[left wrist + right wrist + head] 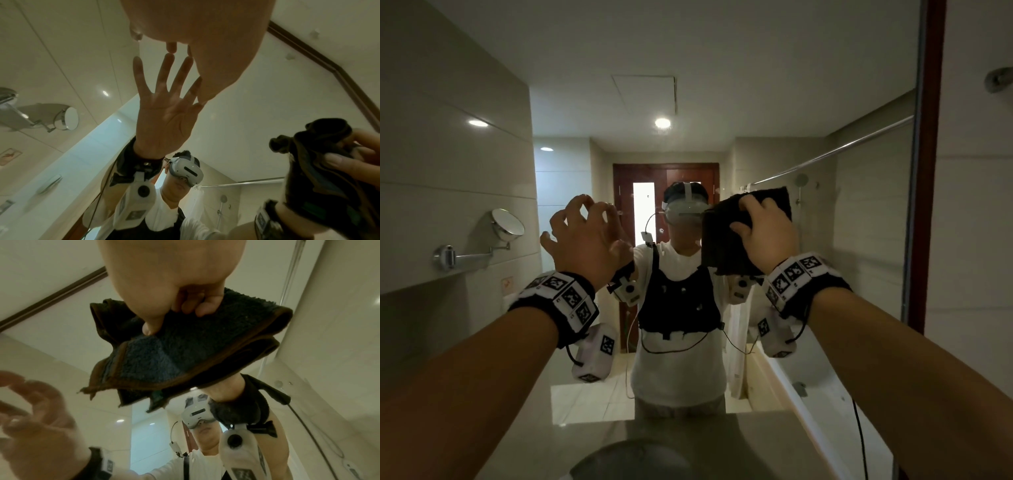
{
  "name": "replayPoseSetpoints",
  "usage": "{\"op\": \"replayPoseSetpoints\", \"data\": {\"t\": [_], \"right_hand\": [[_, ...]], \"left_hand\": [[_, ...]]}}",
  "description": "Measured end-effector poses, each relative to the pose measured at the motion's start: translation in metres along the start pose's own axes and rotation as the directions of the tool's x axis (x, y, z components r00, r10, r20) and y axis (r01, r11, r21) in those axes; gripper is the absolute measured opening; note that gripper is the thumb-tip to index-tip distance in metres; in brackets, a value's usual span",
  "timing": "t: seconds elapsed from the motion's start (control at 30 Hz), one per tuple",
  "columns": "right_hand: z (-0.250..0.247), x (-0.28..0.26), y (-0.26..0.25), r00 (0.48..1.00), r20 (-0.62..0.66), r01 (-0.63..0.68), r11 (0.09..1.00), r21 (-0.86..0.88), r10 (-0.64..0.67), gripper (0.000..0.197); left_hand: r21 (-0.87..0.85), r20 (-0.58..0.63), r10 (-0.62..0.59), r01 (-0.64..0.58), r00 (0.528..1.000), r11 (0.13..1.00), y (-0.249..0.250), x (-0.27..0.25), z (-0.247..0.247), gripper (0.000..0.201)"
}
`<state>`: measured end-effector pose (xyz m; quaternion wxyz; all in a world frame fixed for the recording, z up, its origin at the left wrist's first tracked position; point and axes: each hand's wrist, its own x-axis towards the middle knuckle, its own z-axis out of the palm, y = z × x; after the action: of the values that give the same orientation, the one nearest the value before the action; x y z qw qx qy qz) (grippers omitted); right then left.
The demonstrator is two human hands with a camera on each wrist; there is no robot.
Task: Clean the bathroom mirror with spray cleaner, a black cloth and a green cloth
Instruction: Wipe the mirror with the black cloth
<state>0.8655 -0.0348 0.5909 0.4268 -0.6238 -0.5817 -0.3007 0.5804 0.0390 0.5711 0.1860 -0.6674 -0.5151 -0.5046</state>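
The big bathroom mirror (722,102) fills the wall ahead and shows a person's reflection. My left hand (585,240) is raised to it with fingers spread, the fingertips (171,48) touching the glass; it holds nothing. To its right, my right hand (767,236) grips a folded black cloth (726,240) with brown edging, held flat against the mirror at head height. In the right wrist view the thumb and curled fingers pinch the black cloth (185,345) along its upper fold. No spray cleaner or green cloth is in view.
A round swing-arm shaving mirror (506,224) sticks out from the left tiled wall. The brown mirror frame (928,171) runs down the right side, with a wall hook (998,78) beyond it. Below lie the counter (774,438) and a sink basin (633,459).
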Motion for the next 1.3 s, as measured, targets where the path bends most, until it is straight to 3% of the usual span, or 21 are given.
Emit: {"op": "replayPoseSetpoints", "data": {"t": [0.13, 0.23, 0.3, 0.4, 0.47, 0.53, 0.67, 0.73, 0.83, 0.93, 1.03, 1.17, 1.3], "right_hand": [[-0.023, 0.024, 0.023, 0.974, -0.112, -0.176, 0.971, 0.165, 0.196, 0.029], [-0.027, 0.028, 0.021, 0.964, -0.111, -0.217, 0.958, 0.186, 0.24, 0.029], [-0.02, 0.017, 0.01, 0.986, -0.066, -0.145, 0.979, 0.145, 0.156, 0.031], [-0.004, -0.005, -0.004, 0.997, 0.034, 0.067, 0.998, 0.014, -0.067, 0.032], [-0.001, -0.007, -0.002, 0.993, 0.05, 0.111, 0.994, -0.014, -0.11, 0.03], [-0.004, -0.002, 0.004, 0.999, 0.001, 0.051, 0.998, 0.036, -0.051, 0.027], [-0.015, 0.017, 0.015, 0.968, -0.135, -0.176, 0.956, 0.236, 0.212, 0.025], [-0.016, 0.023, 0.007, 0.956, -0.151, -0.21, 0.948, 0.238, 0.25, 0.026], [-0.006, 0.023, -0.021, 0.994, -0.1, -0.035, 0.992, 0.124, 0.048, 0.029], [0.01, 0.014, -0.041, 0.984, 0.009, 0.179, 0.984, -0.001, -0.179, 0.026], [0.001, 0.028, -0.035, 0.986, -0.025, 0.167, 0.986, -0.012, -0.167, 0.026], [-0.014, 0.055, -0.031, 0.993, -0.116, -0.002, 0.996, 0.084, 0.012, 0.029], [0.002, 0.03, -0.038, 0.994, -0.053, 0.093, 0.995, 0.022, -0.092, 0.027]], "left_hand": [[0.022, -0.011, 0.006, -0.005, 1.0, 1.0, -0.003, 0.002, 0.005, 0.068], [0.036, -0.022, 0.004, -0.003, 1.0, 0.999, -0.005, 0.003, 0.006, 0.069], [0.022, -0.023, 0.001, -0.001, 1.0, 1.0, -0.004, 0.003, 0.008, 0.069], [0.014, -0.017, 0.0, 0.0, 1.0, 1.0, -0.004, 0.003, 0.008, 0.069], [0.036, -0.014, -0.003, 0.003, 1.0, 0.999, -0.005, 0.002, 0.008, 0.07], [0.05, -0.01, 0.004, -0.004, 1.0, 0.999, -0.006, 0.001, 0.008, 0.068], [0.067, 0.005, 0.041, -0.041, 0.999, 0.997, -0.012, -0.001, 0.009, 0.065], [0.079, -0.004, 0.053, -0.052, 0.999, 0.995, -0.014, -0.001, 0.01, 0.067], [0.077, -0.019, 0.052, -0.051, 0.998, 0.996, -0.013, 0.001, 0.011, 0.068], [0.076, -0.032, 0.068, -0.065, 0.997, 0.995, -0.015, 0.003, 0.01, 0.067], [0.084, -0.011, 0.078, -0.077, 0.997, 0.993, -0.018, 0.003, 0.008, 0.068], [0.075, -0.001, 0.078, -0.078, 0.997, 0.994, -0.019, 0.003, 0.008, 0.067], [0.055, -0.022, 0.068, -0.067, 0.997, 0.996, -0.016, 0.001, 0.009, 0.065]]}}
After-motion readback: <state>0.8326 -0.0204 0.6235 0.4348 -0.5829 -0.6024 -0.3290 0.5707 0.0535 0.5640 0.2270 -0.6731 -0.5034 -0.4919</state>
